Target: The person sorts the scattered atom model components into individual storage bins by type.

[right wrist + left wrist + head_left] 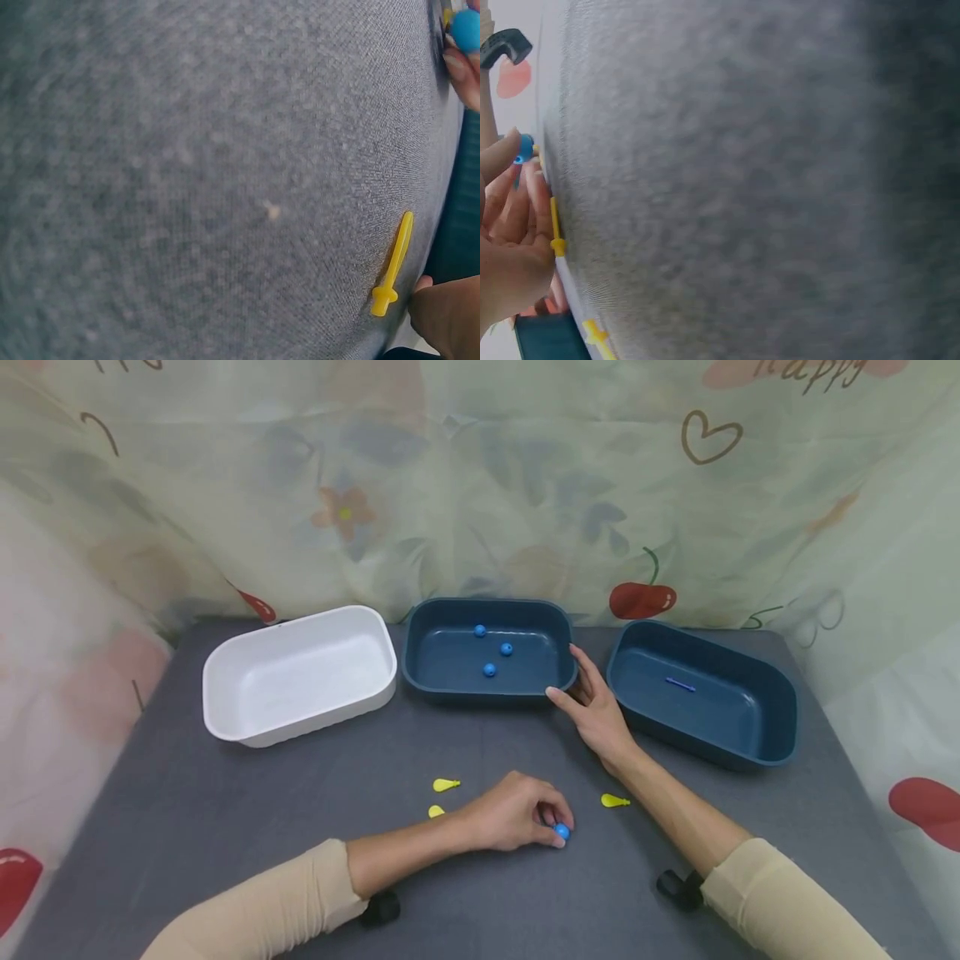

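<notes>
In the head view my left hand (513, 814) pinches a small blue bead (562, 832) between thumb and fingertips, low over the grey table. The same bead (525, 148) shows at the left edge of the left wrist view and large at the top right of the right wrist view. My right hand (600, 722) is at the front right corner of the middle dark blue bin (480, 696), its thumb on the front rim and fingers extended along the right side. Inside that bin lie several blue beads (506, 649), apart from one another.
Small yellow teardrop-shaped pieces lie on the table: one (446, 785) and another (437, 811) beside my left forearm, a third (615, 800) beside my right forearm. A white bin (300, 714) stands at the left. Another dark blue bin (705, 750) at the right holds a thin blue stick (680, 684).
</notes>
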A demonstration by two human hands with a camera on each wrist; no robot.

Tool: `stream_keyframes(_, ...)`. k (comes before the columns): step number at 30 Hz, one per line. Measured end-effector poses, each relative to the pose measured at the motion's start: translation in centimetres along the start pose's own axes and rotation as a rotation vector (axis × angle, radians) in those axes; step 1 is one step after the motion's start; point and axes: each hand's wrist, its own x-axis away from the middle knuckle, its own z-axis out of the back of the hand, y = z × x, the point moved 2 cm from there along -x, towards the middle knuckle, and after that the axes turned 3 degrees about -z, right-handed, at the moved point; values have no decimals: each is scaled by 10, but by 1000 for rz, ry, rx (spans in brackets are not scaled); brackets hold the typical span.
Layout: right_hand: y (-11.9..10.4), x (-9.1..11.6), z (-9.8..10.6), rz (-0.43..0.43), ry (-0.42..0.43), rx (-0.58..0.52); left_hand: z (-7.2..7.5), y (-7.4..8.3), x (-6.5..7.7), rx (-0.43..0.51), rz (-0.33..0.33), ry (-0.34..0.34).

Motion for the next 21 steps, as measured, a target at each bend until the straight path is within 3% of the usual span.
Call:
stream_keyframes(7,1,0,0,7,5,-3,5,2,-1,63,-2,7)
stream_keyframes(14,-1,0,0,0,7,15,10,3,-1,210,21,74)
stream_keyframes(21,0,0,0,5,15,17,16,1,0,224,56,120)
